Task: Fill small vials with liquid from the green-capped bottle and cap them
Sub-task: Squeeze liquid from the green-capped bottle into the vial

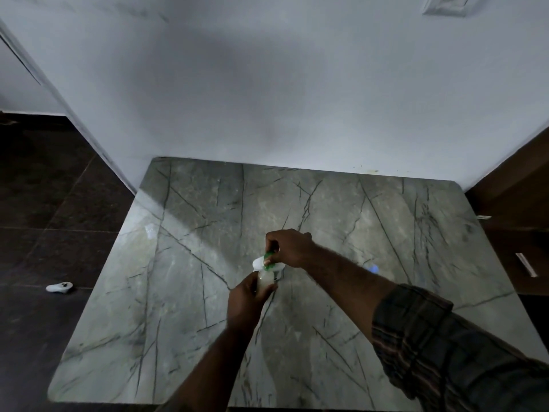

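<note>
Grey marble with dark veins makes the one table (386, 233). Near its middle, one bottle (265, 278) with pale liquid is gripped around its body by the left hand (248, 295). The right hand (289, 246) pinches the one green cap (268, 258) at its top. One small blue-lit, blurred thing (373, 267) lies toward the right edge. One white device (59, 287) lies on the dark floor (44, 203).

Left hand (248, 295) is curled in a grip, forearm reaching up; right hand (289, 248) pinches fingers (271, 258) downward just beyond it, sleeve rolled.
</note>
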A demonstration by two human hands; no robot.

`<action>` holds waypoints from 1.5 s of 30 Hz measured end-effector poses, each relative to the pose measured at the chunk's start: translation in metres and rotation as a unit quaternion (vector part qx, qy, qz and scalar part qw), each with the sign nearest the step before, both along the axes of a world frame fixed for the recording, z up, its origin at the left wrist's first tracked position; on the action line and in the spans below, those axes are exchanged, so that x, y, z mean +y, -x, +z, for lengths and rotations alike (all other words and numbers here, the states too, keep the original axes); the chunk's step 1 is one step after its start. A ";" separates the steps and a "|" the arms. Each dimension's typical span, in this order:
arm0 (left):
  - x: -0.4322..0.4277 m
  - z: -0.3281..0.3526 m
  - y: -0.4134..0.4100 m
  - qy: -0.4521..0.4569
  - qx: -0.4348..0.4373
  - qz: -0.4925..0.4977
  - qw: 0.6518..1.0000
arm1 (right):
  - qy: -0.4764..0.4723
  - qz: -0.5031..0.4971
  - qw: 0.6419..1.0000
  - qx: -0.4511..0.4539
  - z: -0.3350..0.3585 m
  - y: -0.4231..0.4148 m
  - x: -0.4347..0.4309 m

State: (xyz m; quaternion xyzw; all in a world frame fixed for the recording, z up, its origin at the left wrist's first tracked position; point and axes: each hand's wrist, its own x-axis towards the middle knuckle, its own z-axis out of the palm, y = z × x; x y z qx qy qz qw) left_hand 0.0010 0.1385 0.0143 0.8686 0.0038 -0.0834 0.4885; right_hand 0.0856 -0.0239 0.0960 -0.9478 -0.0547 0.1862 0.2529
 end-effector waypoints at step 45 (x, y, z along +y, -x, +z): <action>0.000 -0.001 -0.001 -0.007 0.013 -0.003 1.000 | -0.022 -0.023 0.999 -0.007 0.001 0.008 -0.002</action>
